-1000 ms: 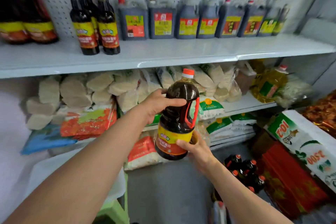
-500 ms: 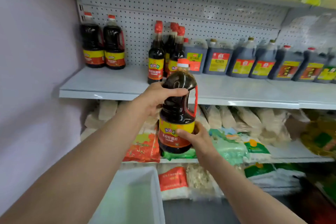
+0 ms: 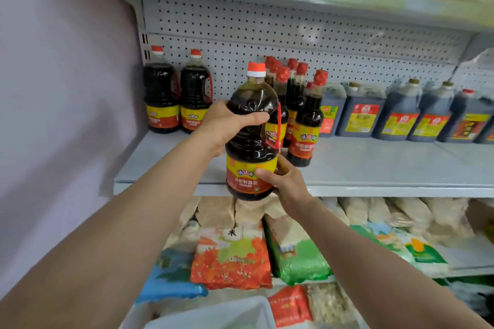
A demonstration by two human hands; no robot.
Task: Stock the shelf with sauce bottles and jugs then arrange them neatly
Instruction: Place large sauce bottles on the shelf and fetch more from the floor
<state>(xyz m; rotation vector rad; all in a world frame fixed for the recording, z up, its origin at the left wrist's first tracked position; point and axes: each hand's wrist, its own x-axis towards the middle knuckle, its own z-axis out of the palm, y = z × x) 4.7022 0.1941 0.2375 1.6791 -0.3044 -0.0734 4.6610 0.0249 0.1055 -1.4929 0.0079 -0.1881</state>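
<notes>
Sauce bottle [image 3: 251, 125]: glossy clear plastic, smooth paper-like label, ridged plastic cap | shelf [image 3: 374, 165]: smooth painted metal, slight sheen | back panel [image 3: 294, 24]: matt perforated metal | jugs [image 3: 395, 112]: translucent plastic | rice bags [image 3: 232, 262]: shiny printed plastic film

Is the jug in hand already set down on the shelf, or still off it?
Off it. The jug hangs before the shelf edge, held by left hand and right hand.
</notes>
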